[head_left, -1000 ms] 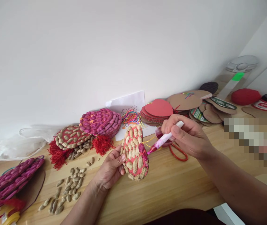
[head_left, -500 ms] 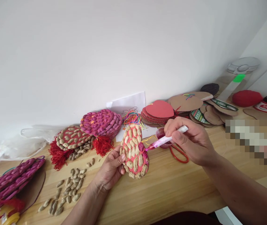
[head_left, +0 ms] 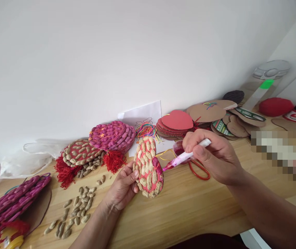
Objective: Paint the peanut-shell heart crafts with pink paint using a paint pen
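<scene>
My left hand [head_left: 127, 185] is closed on the left edge of a red cardboard piece [head_left: 147, 169] set with rows of peanuts, held upright above the table. A few peanuts along its right edge are painted magenta. My right hand [head_left: 210, 155] pinches a white-handled paintbrush [head_left: 185, 156], its magenta-coated tip beside the painted edge; whether it touches I cannot tell. Behind this hand stands a clear cup [head_left: 179, 147] of dark magenta paint, partly hidden. Scissors with a red handle [head_left: 201, 173] lie just below the hand.
Loose peanuts [head_left: 81, 204] lie at left, near magenta-painted peanut pieces [head_left: 113, 135] with red tassels [head_left: 114, 162]. Red cardboard shapes [head_left: 177, 120], brown cardboard cutouts [head_left: 206, 114] and coloured threads [head_left: 146, 129] line the wall [head_left: 137, 52]. A plastic bag [head_left: 25, 162] sits back left.
The brush tip has shifted slightly right and down, off the painted peanuts' face towards their outer edge. The peanut piece has turned a little in my left hand.
</scene>
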`<move>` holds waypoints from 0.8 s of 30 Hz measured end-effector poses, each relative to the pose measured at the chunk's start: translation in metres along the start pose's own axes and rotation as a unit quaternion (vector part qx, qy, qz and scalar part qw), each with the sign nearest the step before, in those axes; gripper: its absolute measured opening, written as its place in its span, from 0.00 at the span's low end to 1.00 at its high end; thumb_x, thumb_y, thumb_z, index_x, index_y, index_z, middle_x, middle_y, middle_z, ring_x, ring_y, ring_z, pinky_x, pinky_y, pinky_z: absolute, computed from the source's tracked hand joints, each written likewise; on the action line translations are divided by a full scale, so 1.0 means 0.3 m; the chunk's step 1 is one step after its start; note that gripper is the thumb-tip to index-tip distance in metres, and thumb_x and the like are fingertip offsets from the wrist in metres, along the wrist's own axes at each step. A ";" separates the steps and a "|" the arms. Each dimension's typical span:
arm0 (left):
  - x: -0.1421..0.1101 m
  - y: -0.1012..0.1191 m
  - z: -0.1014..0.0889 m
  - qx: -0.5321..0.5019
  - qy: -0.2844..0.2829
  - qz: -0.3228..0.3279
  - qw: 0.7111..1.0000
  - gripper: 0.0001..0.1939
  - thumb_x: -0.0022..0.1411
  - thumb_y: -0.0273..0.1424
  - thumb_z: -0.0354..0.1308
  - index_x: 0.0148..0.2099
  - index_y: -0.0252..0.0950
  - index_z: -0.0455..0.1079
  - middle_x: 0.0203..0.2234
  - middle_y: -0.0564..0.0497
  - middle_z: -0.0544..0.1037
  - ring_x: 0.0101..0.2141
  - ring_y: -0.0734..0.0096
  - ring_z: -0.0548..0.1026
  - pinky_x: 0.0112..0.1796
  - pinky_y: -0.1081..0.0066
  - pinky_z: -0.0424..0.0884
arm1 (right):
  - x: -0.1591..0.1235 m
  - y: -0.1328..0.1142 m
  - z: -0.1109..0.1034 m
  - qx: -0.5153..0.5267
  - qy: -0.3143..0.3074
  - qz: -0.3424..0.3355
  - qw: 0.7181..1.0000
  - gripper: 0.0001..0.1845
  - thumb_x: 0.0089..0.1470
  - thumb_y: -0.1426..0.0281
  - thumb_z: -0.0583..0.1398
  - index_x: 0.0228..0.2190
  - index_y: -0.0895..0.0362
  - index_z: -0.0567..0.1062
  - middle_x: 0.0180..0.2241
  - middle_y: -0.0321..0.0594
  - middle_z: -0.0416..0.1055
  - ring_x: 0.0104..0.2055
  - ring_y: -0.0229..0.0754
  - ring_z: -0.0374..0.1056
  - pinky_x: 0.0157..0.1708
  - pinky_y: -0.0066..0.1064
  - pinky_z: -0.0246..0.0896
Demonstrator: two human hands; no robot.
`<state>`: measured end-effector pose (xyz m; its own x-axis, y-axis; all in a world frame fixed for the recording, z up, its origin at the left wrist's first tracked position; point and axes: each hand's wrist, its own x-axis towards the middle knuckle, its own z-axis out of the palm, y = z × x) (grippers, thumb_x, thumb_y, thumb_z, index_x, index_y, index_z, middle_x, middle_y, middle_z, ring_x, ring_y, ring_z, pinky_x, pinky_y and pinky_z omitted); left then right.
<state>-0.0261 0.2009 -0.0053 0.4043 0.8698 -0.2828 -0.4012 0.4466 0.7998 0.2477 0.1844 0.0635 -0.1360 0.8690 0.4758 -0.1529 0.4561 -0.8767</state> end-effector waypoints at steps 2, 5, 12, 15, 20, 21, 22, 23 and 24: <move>-0.001 -0.004 -0.003 0.001 -0.002 0.000 1.000 0.26 0.48 0.33 0.78 0.48 0.33 0.76 0.28 0.53 0.78 0.15 0.87 0.66 0.14 0.85 0.66 | 0.004 0.001 0.003 0.008 0.000 0.002 1.000 0.13 0.65 0.60 0.60 0.32 0.55 0.74 0.25 0.37 0.63 0.26 0.38 0.59 0.22 0.30 0.55; -0.001 -0.005 -0.003 0.001 -0.015 0.003 1.000 0.26 0.49 0.34 0.78 0.49 0.32 0.76 0.27 0.54 0.77 0.15 0.87 0.65 0.14 0.85 0.65 | 0.011 0.000 0.009 0.024 0.006 0.007 1.000 0.14 0.64 0.59 0.61 0.31 0.55 0.74 0.24 0.36 0.62 0.25 0.37 0.58 0.20 0.29 0.53; 0.000 0.000 0.001 0.005 -0.018 0.004 1.000 0.25 0.48 0.34 0.78 0.46 0.32 0.76 0.26 0.54 0.77 0.14 0.87 0.65 0.14 0.86 0.65 | 0.015 -0.003 0.011 0.039 0.007 0.015 0.999 0.15 0.63 0.58 0.62 0.30 0.55 0.74 0.24 0.37 0.63 0.26 0.37 0.59 0.21 0.29 0.53; 0.000 -0.003 0.001 0.007 -0.017 0.003 1.000 0.25 0.49 0.34 0.78 0.47 0.32 0.76 0.28 0.53 0.78 0.15 0.87 0.66 0.14 0.85 0.66 | 0.012 -0.001 0.010 0.030 0.007 0.019 0.999 0.14 0.63 0.58 0.62 0.31 0.55 0.74 0.24 0.37 0.63 0.26 0.38 0.60 0.20 0.28 0.51; -0.002 -0.004 0.004 0.004 -0.017 0.004 1.000 0.26 0.49 0.35 0.78 0.49 0.33 0.76 0.27 0.54 0.77 0.14 0.88 0.64 0.15 0.85 0.65 | 0.001 0.012 0.006 0.001 0.005 0.008 1.000 0.11 0.65 0.60 0.60 0.33 0.54 0.74 0.26 0.38 0.64 0.27 0.38 0.62 0.21 0.30 0.51; -0.002 -0.003 0.004 0.002 -0.013 0.005 1.000 0.26 0.49 0.34 0.78 0.49 0.33 0.76 0.27 0.54 0.77 0.14 0.88 0.64 0.15 0.85 0.66 | -0.001 0.014 0.005 -0.004 0.003 0.006 1.000 0.11 0.66 0.61 0.60 0.34 0.54 0.74 0.26 0.38 0.65 0.28 0.39 0.62 0.22 0.30 0.52; -0.002 -0.003 0.004 -0.002 -0.009 0.006 1.000 0.25 0.49 0.34 0.78 0.48 0.34 0.75 0.27 0.55 0.77 0.14 0.88 0.64 0.15 0.85 0.66 | -0.004 0.016 0.004 -0.006 0.001 0.005 1.000 0.11 0.66 0.61 0.59 0.34 0.54 0.74 0.26 0.38 0.65 0.28 0.39 0.62 0.22 0.30 0.52; -0.002 -0.002 0.005 -0.006 -0.004 0.006 1.000 0.26 0.49 0.33 0.78 0.48 0.34 0.75 0.27 0.55 0.77 0.14 0.88 0.64 0.16 0.85 0.66 | -0.005 0.017 0.003 -0.006 0.000 0.004 1.000 0.10 0.66 0.62 0.59 0.34 0.54 0.74 0.26 0.38 0.64 0.28 0.39 0.63 0.22 0.31 0.52; -0.001 -0.001 0.005 -0.011 0.000 0.007 1.000 0.26 0.48 0.33 0.78 0.48 0.34 0.75 0.27 0.55 0.78 0.15 0.87 0.64 0.16 0.85 0.66 | -0.007 0.017 0.003 -0.004 0.000 0.003 1.000 0.10 0.66 0.62 0.59 0.35 0.54 0.74 0.26 0.38 0.64 0.28 0.39 0.63 0.23 0.31 0.52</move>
<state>-0.0248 0.2001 -0.0048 0.3984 0.8762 -0.2713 -0.4252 0.4385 0.7918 0.2464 0.1849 0.0582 -0.1373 0.8716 0.4707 -0.1452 0.4523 -0.8800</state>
